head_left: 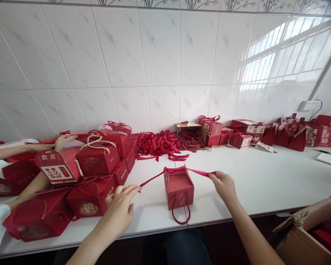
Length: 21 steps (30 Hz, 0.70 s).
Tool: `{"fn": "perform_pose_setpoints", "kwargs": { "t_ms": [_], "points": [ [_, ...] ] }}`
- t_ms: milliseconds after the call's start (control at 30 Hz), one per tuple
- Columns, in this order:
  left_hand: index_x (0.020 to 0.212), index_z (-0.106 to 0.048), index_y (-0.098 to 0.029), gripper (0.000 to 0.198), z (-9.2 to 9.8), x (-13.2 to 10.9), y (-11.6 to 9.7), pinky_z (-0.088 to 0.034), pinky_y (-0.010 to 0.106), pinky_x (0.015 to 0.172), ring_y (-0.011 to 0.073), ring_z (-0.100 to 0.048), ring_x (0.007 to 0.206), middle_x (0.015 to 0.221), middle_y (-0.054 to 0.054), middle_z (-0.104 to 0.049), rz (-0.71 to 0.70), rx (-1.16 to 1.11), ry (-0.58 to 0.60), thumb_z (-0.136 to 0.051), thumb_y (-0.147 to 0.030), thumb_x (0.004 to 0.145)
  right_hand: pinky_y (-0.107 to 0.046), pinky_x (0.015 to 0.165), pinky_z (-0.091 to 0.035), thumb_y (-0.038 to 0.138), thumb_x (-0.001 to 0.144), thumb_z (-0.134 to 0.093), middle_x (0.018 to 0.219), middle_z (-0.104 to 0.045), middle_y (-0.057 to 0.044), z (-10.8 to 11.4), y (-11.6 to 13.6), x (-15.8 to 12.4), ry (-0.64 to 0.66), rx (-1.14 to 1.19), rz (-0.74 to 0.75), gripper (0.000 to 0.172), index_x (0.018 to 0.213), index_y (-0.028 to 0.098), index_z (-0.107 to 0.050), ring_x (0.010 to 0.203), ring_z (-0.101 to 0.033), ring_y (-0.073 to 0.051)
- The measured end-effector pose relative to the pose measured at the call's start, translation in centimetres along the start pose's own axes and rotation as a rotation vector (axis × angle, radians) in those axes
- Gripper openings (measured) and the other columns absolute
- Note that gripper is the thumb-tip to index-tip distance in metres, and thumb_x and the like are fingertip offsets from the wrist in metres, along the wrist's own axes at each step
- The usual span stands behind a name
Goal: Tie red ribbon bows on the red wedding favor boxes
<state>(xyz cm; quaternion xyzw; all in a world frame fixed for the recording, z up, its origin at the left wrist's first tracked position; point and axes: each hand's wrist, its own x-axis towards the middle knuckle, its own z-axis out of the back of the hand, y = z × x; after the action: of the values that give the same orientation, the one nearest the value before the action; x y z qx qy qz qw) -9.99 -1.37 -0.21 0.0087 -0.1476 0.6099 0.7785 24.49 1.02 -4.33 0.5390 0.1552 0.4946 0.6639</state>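
A cardboard carton at 4 o'clock was cut off by the frame edge. A co-worker's hand at 10 o'clock sat partly hidden behind stacked red boxes. Both forearms reached in from 6 o'clock. The left hand pinched 1 end of a red ribbon in its fingertips, and the right hand pinched the other. The ribbon ran taut over a small red box standing between them on the white table.
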Motion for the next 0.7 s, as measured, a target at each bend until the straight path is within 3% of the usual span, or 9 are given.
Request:
{"fn": "perform_pose_setpoints", "kwargs": {
  "t_ms": [100,267,400,533,633,700],
  "points": [
    [0.120,-0.060,-0.022,0.055,-1.3,-0.3,0.3,-0.037,0.046,0.093,0.0284,-0.050,0.119,0.128,0.008,-0.060,0.019,-0.030,0.026,-0.039,0.000,0.074,-0.026,0.050,-0.033,0.036,0.073,-0.052,0.054,-0.052,0.000,-0.2,-0.5,-0.3,0.060,-0.047,-0.038,0.025,0.055,0.020,-0.054,0.054,-0.045,-0.016],
    [0.122,-0.058,-0.022,0.058,-1.9,-0.2,0.6,-0.037,0.045,0.096,0.0265,-0.045,0.126,0.133,0.007,-0.056,0.081,-0.019,0.102,-0.038,0.003,0.074,-0.025,0.044,-0.028,0.033,0.070,-0.050,0.049,-0.049,0.001,0.1,-1.3,-0.1,0.109,-0.123,-0.092,0.023,0.050,0.020,-0.048,0.046,-0.042,-0.014],
    [0.125,-0.056,-0.019,0.069,-2.4,-0.6,1.5,-0.037,0.043,0.097,0.0252,-0.043,0.129,0.136,0.008,-0.053,0.154,0.026,0.173,-0.035,0.009,0.066,-0.025,0.045,-0.029,0.034,0.070,-0.048,0.048,-0.047,0.002,1.3,-2.6,-0.2,0.081,-0.177,-0.130,0.024,0.050,0.021,-0.047,0.046,-0.042,-0.014],
    [0.121,-0.058,-0.021,0.067,-2.9,-1.0,2.8,-0.038,0.044,0.096,0.0266,-0.045,0.126,0.134,0.007,-0.055,0.221,0.041,0.152,-0.036,0.007,0.064,-0.027,0.048,-0.035,0.036,0.071,-0.048,0.050,-0.051,-0.001,2.6,-3.7,-0.3,0.036,-0.214,-0.156,0.027,0.049,0.021,-0.048,0.050,-0.048,-0.017],
    [0.112,-0.062,-0.025,0.057,-2.9,-1.0,3.2,-0.039,0.048,0.094,0.0292,-0.049,0.121,0.127,0.005,-0.060,0.188,0.004,0.123,-0.040,0.000,0.066,-0.032,0.058,-0.043,0.036,0.072,-0.048,0.072,-0.063,-0.007,2.4,-3.9,-0.3,-0.001,-0.224,-0.150,0.022,0.067,0.019,-0.061,0.066,-0.058,-0.022],
    [0.101,-0.064,-0.025,0.046,-2.7,-0.8,2.9,-0.039,0.051,0.093,0.0324,-0.048,0.120,0.123,0.006,-0.061,0.163,-0.023,0.078,-0.044,-0.005,0.066,-0.038,0.071,-0.046,0.037,0.073,-0.048,0.102,-0.063,-0.015,1.9,-3.6,-0.3,-0.076,-0.226,-0.121,0.033,0.094,0.016,-0.064,0.091,-0.059,-0.029]
  ]
}}
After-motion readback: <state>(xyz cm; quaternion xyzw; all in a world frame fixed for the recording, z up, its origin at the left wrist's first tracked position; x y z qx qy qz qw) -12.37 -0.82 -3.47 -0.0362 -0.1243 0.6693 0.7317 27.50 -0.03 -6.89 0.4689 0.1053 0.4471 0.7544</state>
